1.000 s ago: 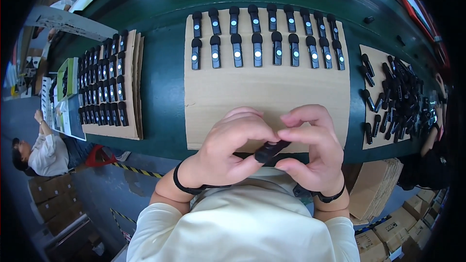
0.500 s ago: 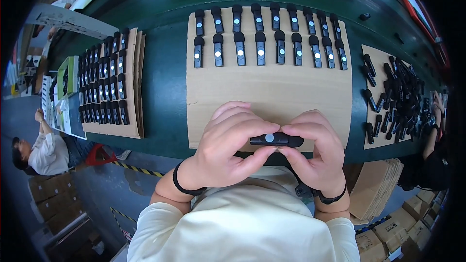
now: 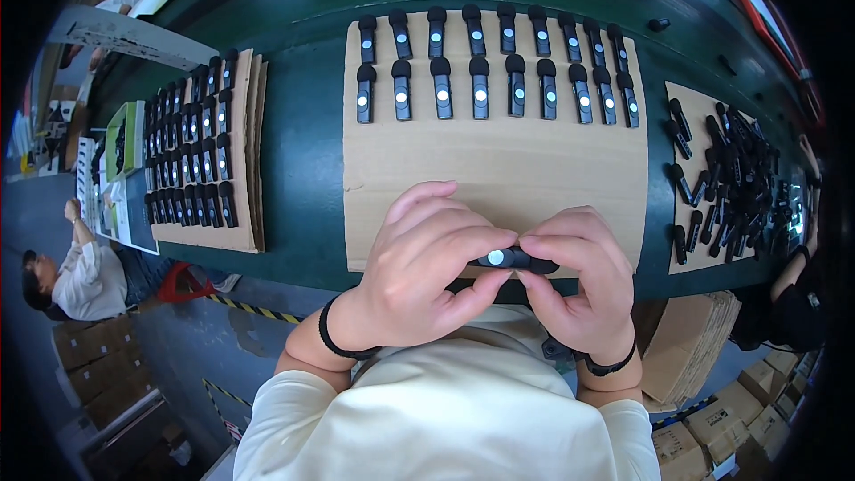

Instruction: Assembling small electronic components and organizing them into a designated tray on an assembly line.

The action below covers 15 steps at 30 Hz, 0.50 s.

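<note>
A small black microphone (image 3: pixel 506 258) with a dark foam cap and a pale round dot is held level between my hands, close to my body. My left hand (image 3: pixel 427 272) pinches its body between thumb and fingers, covering its left end. Thumb and forefinger of my right hand (image 3: pixel 583 276) close on it near the foam cap at the right. Both hands are over the near edge of a cardboard sheet (image 3: pixel 490 156). Two rows of similar microphones (image 3: pixel 480 89) lie along the sheet's far part, foam caps pointing away from me, dots facing up.
At left, stacked cardboard (image 3: pixel 254 160) carries several rows of microphones near a green-rimmed tray (image 3: pixel 134 138). A loose pile of microphones (image 3: pixel 735 174) lies on cardboard at right, beside a co-worker's arm (image 3: pixel 791 272). Another person (image 3: pixel 89 272) sits far left. Flat cardboard (image 3: pixel 690 347) leans below the table.
The microphone has shifted slightly to the right and turned a little, and my left fingers cover more of its left end. At far right the co-worker's hand has moved.
</note>
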### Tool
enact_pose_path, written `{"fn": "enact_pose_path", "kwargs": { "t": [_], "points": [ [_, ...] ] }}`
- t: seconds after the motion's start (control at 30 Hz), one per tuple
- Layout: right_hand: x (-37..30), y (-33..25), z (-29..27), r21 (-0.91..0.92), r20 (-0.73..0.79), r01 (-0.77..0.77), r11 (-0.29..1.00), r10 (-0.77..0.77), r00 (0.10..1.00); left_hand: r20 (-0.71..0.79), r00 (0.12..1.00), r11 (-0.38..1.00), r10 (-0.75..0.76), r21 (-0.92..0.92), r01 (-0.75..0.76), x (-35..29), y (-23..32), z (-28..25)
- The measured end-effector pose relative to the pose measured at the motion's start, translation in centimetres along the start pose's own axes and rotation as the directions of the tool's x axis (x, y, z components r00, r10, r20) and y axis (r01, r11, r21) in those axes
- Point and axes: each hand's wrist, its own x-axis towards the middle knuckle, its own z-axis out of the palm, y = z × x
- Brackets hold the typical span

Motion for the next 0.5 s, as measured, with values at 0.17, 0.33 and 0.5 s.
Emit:
{"fn": "enact_pose_path", "kwargs": {
  "t": [0.17,0.33,0.5],
  "points": [
    [0.2,0.1,0.1,-0.024,0.006,0.021,1.000,-0.020,1.000,-0.003,1.000,1.000,0.008,0.008,-0.008,-0.1,-0.2,-0.1],
    [0.2,0.3,0.5,-0.068,0.017,0.034,0.997,-0.033,0.999,-0.007,1.000,0.999,-0.015,0.047,0.015,-0.3,-0.3,-0.3],
    [0.2,0.5,0.5,-0.192,0.053,-0.003,0.981,0.014,0.998,-0.039,0.995,0.954,-0.094,0.282,0.101,-1.1,-1.9,-2.5]
  ]
}}
